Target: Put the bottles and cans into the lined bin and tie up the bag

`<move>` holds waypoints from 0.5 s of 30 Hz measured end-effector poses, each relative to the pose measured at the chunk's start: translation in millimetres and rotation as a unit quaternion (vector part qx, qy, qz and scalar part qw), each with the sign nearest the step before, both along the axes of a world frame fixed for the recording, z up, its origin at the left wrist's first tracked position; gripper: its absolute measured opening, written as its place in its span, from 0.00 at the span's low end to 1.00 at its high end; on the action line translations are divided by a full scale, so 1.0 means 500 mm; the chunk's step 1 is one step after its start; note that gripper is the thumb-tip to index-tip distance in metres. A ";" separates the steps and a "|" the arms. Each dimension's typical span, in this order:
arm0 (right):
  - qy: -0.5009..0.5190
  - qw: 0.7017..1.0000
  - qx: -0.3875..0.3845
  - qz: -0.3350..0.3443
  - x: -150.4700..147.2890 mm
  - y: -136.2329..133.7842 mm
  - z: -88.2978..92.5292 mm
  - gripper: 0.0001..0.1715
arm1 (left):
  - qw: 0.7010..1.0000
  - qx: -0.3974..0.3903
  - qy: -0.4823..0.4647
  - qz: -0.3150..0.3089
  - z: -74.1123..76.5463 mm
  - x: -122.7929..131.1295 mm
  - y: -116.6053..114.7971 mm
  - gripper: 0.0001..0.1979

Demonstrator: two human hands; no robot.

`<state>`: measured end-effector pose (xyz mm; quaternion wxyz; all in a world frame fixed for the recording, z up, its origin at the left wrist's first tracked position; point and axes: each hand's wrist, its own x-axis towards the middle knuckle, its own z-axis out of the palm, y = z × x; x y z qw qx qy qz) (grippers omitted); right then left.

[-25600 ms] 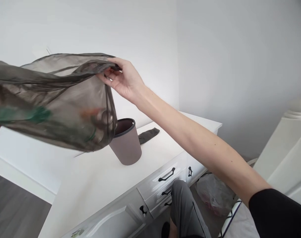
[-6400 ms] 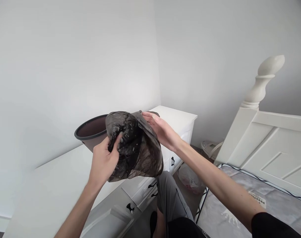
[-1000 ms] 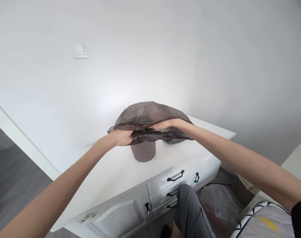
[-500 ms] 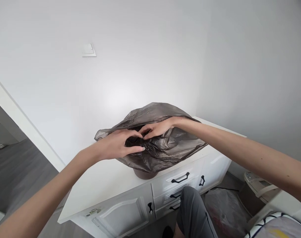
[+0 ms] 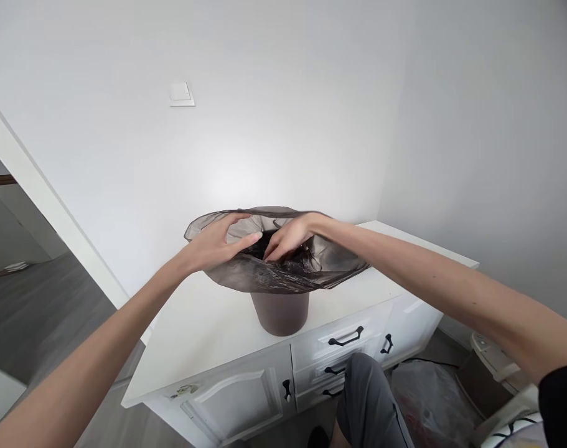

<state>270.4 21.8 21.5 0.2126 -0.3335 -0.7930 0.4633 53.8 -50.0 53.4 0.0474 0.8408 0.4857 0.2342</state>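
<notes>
A small brown waste bin [image 5: 281,312] stands on the white dresser top [image 5: 203,330]. A thin grey plastic bag [image 5: 332,264] is spread over its mouth and hangs over the rim. My left hand [image 5: 216,243] lies on the bag's left side with the fingers stretched out, holding the film back. My right hand [image 5: 289,237] reaches down into the middle of the bag, fingers bent and pressing the plastic into the bin. The bin's rim is hidden by the bag.
The dresser has drawers with black handles [image 5: 345,338] and a cupboard door [image 5: 234,403]. My grey-trousered knee [image 5: 370,392] is just in front of it. A filled plastic bag [image 5: 426,398] lies on the floor at right. A light switch [image 5: 180,94] is on the wall.
The bag has been lowered onto the bin and opened wider. My right hand has gone deeper into its middle, and my left hand has shifted up to the bag's left edge.
</notes>
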 end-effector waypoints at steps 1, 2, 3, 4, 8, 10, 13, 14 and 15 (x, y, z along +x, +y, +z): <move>-0.034 0.998 -0.056 0.026 0.020 -0.005 0.015 0.25 | 1.000 -0.009 0.001 0.001 -0.006 -0.005 0.014 0.40; -0.040 0.993 -0.101 0.051 0.041 -0.008 0.027 0.27 | 1.000 -0.024 0.001 0.002 -0.014 -0.010 0.028 0.43; -0.013 0.989 -0.129 0.067 0.060 -0.009 0.033 0.28 | 0.999 -0.044 0.000 0.001 -0.022 -0.015 0.042 0.46; 0.043 0.988 -0.133 0.072 0.077 -0.007 0.034 0.28 | 0.998 -0.069 -0.004 -0.003 -0.031 -0.020 0.057 0.48; 0.295 0.953 -0.027 -0.061 0.119 0.022 -0.026 0.25 | 0.982 -0.171 -0.052 -0.058 -0.079 -0.047 0.105 0.59; 0.299 0.944 -0.024 -0.139 0.129 0.034 -0.077 0.31 | 0.969 -0.216 -0.087 -0.079 -0.108 -0.066 0.116 0.62; 0.246 0.954 -0.082 -0.150 0.145 0.029 -0.157 0.41 | 0.948 -0.266 -0.140 -0.103 -0.158 -0.090 0.111 0.66; 0.242 0.957 -0.096 -0.128 0.151 0.021 -0.181 0.44 | 0.945 -0.268 -0.152 -0.111 -0.176 -0.094 0.104 0.68; 0.245 0.959 -0.102 -0.101 0.158 0.013 -0.202 0.47 | 0.947 -0.253 -0.158 -0.118 -0.194 -0.096 0.096 0.68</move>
